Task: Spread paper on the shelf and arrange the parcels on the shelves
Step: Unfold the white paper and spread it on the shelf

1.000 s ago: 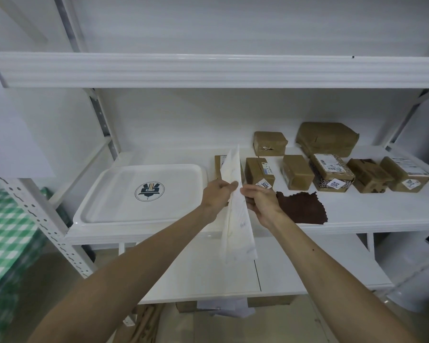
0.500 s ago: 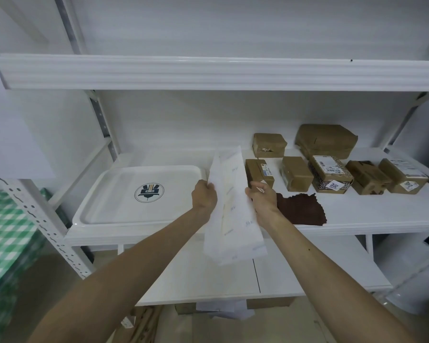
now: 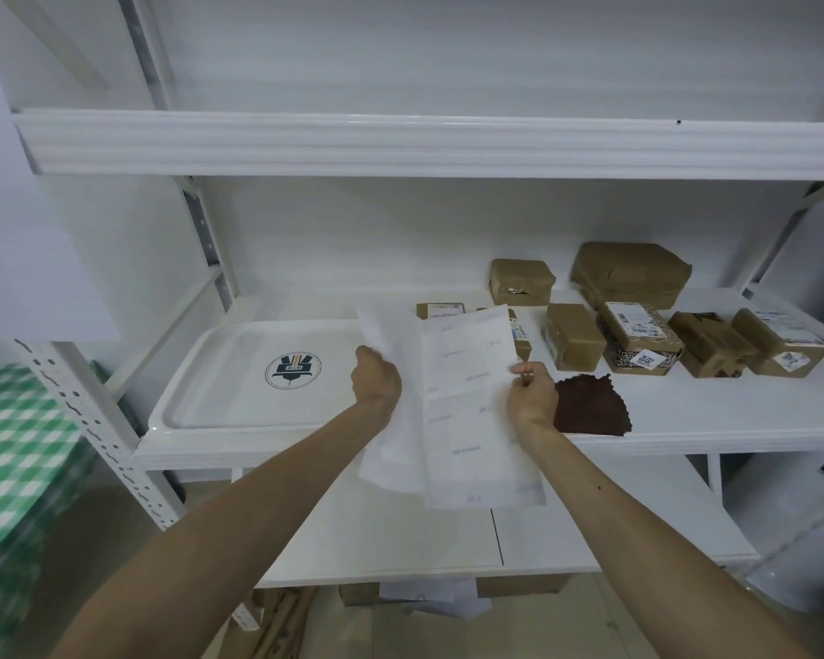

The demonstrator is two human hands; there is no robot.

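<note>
Both hands hold a thin white sheet of paper [image 3: 467, 401] with faint print, upright in front of the middle white metal shelf [image 3: 714, 416], just off its front edge. The left hand [image 3: 377, 380] is closed around the paper's left fold; the right hand [image 3: 531, 394] pinches its right edge between thumb and fingers. Brown-paper-wrapped parcels [image 3: 574, 336] sit along the shelf's right half, toward the back edge, some with white labels. A ragged dark brown scrap [image 3: 591, 406] lies near the front edge, just beside the right hand. A white rectangular plastic tray [image 3: 220, 392] with a round emblem fills the shelf's left end.
</note>
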